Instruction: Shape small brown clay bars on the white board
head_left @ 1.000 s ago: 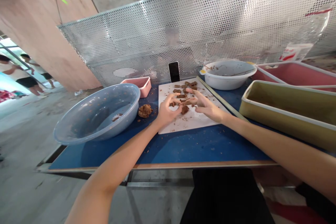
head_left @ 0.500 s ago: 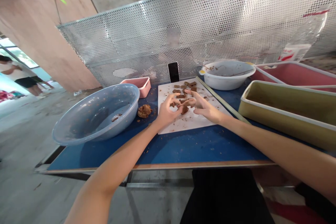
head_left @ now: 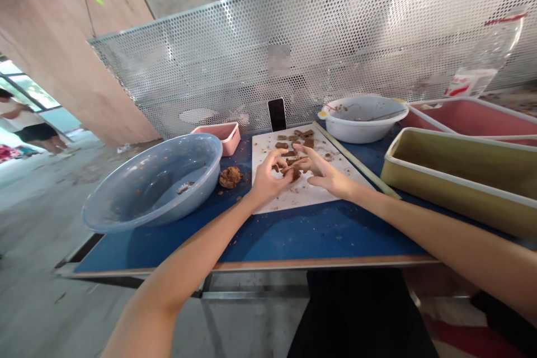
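Both my hands meet over a white cutting board [head_left: 302, 193] on the blue table. My left hand [head_left: 268, 176] and my right hand [head_left: 323, 170] pinch one brown clay piece [head_left: 293, 166] between their fingertips, with the right hand's other fingers spread. Several small brown clay pieces [head_left: 296, 137] lie at the board's far end. A brown clay lump [head_left: 230, 177] sits on the table left of the board.
A large blue basin [head_left: 155, 182] stands at left, a pink box [head_left: 224, 134] behind it. A phone [head_left: 277, 114] leans on the perforated metal screen [head_left: 293, 45]. A white bowl [head_left: 363, 117], a yellow-green tray [head_left: 461, 173] and a pink tray [head_left: 474, 114] stand at right. A person stands far left.
My hands stay together on the same clay piece, with small finger shifts. The view has drifted slightly.
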`<state>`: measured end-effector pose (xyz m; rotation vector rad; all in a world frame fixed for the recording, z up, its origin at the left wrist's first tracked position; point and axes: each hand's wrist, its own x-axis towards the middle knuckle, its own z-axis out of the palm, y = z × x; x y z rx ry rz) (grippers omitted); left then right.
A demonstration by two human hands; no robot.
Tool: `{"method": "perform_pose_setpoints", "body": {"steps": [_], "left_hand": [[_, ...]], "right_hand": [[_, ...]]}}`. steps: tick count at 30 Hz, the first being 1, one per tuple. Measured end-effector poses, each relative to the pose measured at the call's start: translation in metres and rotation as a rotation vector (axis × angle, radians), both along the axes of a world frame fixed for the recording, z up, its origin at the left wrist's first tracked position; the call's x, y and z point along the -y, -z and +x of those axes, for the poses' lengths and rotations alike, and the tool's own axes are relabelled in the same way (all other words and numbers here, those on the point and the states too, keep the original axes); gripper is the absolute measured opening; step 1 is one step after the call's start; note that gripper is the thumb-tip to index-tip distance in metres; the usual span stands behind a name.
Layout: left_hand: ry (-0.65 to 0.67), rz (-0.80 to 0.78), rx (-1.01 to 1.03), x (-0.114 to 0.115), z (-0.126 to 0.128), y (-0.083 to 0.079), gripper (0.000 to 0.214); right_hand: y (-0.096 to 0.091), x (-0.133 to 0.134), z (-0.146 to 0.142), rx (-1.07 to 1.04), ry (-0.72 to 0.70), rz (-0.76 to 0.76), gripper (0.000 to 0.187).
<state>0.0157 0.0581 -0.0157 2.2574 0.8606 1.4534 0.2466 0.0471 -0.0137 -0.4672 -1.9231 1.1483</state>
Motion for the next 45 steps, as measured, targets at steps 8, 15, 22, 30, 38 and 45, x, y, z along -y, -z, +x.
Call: {"method": "perform_pose_setpoints", "body": {"steps": [8, 15, 22, 30, 38, 45], "left_hand": [[-0.016, -0.019, 0.025, 0.0019, 0.0, -0.001, 0.049], [-0.014, -0.016, 0.036, 0.0025, 0.0004, -0.0008, 0.049], [-0.007, -0.017, 0.023, 0.0036, 0.0005, -0.001, 0.051], [-0.02, -0.006, 0.003, 0.0054, 0.0012, -0.0008, 0.054], [0.011, -0.031, 0.003, 0.0043, 0.0018, -0.001, 0.052], [-0.033, 0.002, -0.086, 0.0097, 0.007, -0.0014, 0.047]], "right_hand": [[-0.0024, 0.0035, -0.0002, -0.034, -0.015, -0.035, 0.099], [-0.0052, 0.0048, -0.0005, -0.005, 0.008, 0.004, 0.1], [-0.0023, 0.004, -0.0014, 0.002, 0.0, 0.043, 0.102], [-0.0012, 0.0072, -0.004, 0.008, 0.012, 0.056, 0.1], [0.0005, 0.006, -0.003, 0.035, 0.003, 0.083, 0.102], [0.004, 0.0111, -0.0075, 0.057, 0.019, 0.096, 0.103]]}}
